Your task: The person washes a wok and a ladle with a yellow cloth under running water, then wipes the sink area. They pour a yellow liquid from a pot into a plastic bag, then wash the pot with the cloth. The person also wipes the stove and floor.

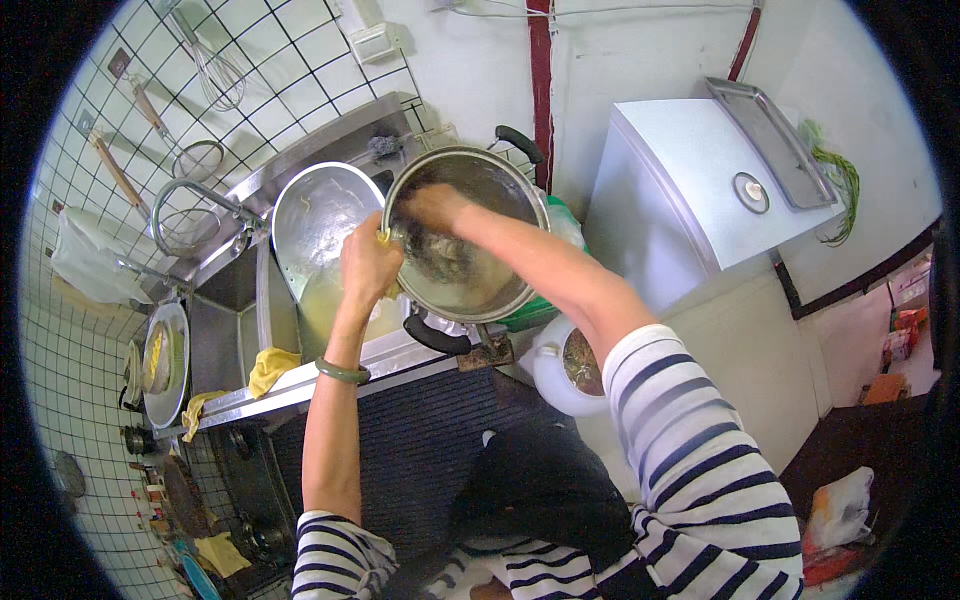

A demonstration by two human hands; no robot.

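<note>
A large steel pot (490, 275) with two black handles is tipped so that I look into it over the sink edge. My left hand (370, 262) is closed on its left rim, with a bit of yellow cloth (391, 290) showing by the fingers. Inside the pot, against the upper left wall, is my right hand (432, 208), its fingers curled; whatever they hold is hidden. The pot's inside looks wet and shiny. Just left of it, a wide steel bowl (318, 215) leans in the sink, above cloudy yellowish water.
A curved faucet (190, 185) rises over the sink. Yellow cloths (272, 370) hang on its front edge. A white bucket (560, 375) with brownish contents stands below the pot. To the right is a white chest-like appliance (690, 170) bearing a metal tray (770, 140) and a lid (751, 193).
</note>
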